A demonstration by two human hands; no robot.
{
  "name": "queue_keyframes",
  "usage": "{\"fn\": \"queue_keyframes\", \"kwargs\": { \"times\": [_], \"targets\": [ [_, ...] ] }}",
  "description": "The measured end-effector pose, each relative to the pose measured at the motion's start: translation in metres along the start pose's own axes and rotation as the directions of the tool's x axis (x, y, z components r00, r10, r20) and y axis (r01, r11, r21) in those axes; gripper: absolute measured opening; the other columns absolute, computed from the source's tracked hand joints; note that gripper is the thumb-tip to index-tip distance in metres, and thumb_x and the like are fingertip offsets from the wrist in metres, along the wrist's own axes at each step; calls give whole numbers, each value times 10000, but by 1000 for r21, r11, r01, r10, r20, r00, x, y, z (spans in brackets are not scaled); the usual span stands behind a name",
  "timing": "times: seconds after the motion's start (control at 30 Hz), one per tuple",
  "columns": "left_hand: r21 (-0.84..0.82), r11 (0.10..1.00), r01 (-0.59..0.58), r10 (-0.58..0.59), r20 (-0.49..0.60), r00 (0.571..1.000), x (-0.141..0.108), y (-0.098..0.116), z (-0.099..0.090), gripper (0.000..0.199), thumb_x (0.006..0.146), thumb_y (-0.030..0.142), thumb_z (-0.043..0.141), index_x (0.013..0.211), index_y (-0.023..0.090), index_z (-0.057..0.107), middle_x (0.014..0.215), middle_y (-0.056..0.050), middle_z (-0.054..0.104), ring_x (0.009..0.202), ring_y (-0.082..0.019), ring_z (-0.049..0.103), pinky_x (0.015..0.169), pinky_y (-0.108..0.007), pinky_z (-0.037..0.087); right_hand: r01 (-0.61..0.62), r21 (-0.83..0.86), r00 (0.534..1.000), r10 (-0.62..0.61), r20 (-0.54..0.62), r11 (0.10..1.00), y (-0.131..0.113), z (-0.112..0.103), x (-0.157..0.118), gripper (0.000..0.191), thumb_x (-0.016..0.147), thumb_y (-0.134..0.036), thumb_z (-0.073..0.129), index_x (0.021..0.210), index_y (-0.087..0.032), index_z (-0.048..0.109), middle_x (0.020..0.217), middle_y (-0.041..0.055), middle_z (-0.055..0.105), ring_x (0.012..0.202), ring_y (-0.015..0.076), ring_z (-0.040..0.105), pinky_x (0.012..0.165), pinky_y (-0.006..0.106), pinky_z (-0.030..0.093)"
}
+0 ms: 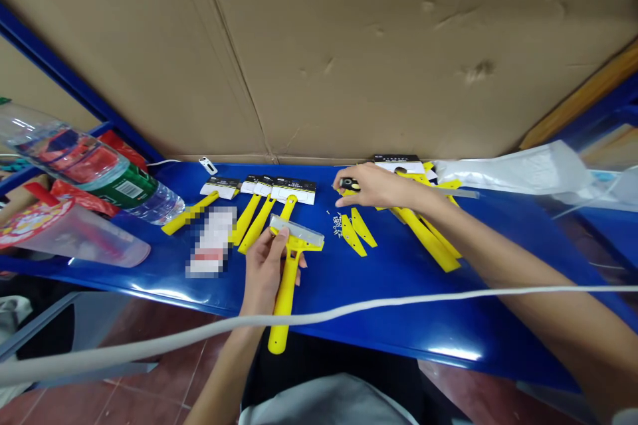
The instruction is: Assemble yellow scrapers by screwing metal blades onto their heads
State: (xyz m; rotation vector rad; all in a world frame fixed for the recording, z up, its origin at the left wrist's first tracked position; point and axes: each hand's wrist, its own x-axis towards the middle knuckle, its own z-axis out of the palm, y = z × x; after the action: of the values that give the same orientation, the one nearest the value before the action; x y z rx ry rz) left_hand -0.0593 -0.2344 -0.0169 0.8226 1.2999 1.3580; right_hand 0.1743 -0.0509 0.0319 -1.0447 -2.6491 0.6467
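Observation:
My left hand [264, 262] is closed around a yellow scraper [286, 295], its thumb pressed near the head. A flat, greyish blade [302, 231] lies across that head, and the handle points down toward me. Farther right, my right hand [373, 186] grips a screwdriver [349, 184] by its black and yellow handle; its tip is hidden. Below this hand, small screws [337, 226] are scattered on the blue table [319, 285]. Two loose yellow plates with holes, a nearer plate [351, 237] and a farther plate [363, 227], lie beside the screws.
Several yellow scrapers [256, 226] with black-and-white cards lie left of centre; more yellow handles [431, 242] lie at right. A water bottle [100, 169] and a plastic cup [94, 236] lean at left. A white cable [349, 309] crosses in front. Cardboard [373, 53] stands behind.

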Motion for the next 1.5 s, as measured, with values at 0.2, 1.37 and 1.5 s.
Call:
{"fn": "queue_keyframes", "kwargs": {
  "times": [0.2, 1.37, 1.5],
  "targets": [
    [31, 999, -33, 33, 24, 999, -6, 2, 1, 429, 932, 592, 767, 1053, 189, 683, 717, -30, 746, 464, -145, 631, 416, -229, 516, -54, -104, 996, 61, 72, 993, 47, 4, 7, 498, 913, -557, 749, 1237, -180, 773, 1251, 160, 775, 1077, 330, 715, 885, 404, 486],
    [95, 992, -77, 73, 48, 996, -5, -1, 2, 449, 957, 604, 734, 1056, 173, 650, 705, -42, 732, 518, -179, 663, 428, -256, 553, -70, -17, 981, 72, 182, 997, -1, 16, 6, 253, 942, -403, 718, 1044, -172, 741, 977, 119, 765, 841, 253, 675, 704, 354, 416],
    [102, 993, -50, 47, 36, 998, -3, -3, 2, 470, 943, 627, 738, 1049, 177, 657, 718, -46, 741, 517, -182, 673, 425, -256, 553, -18, 95, 998, 23, -54, 995, -13, -4, -3, 257, 1002, -445, 645, 1054, -197, 689, 1046, 101, 760, 843, 234, 662, 759, 366, 439]
  ]
}}
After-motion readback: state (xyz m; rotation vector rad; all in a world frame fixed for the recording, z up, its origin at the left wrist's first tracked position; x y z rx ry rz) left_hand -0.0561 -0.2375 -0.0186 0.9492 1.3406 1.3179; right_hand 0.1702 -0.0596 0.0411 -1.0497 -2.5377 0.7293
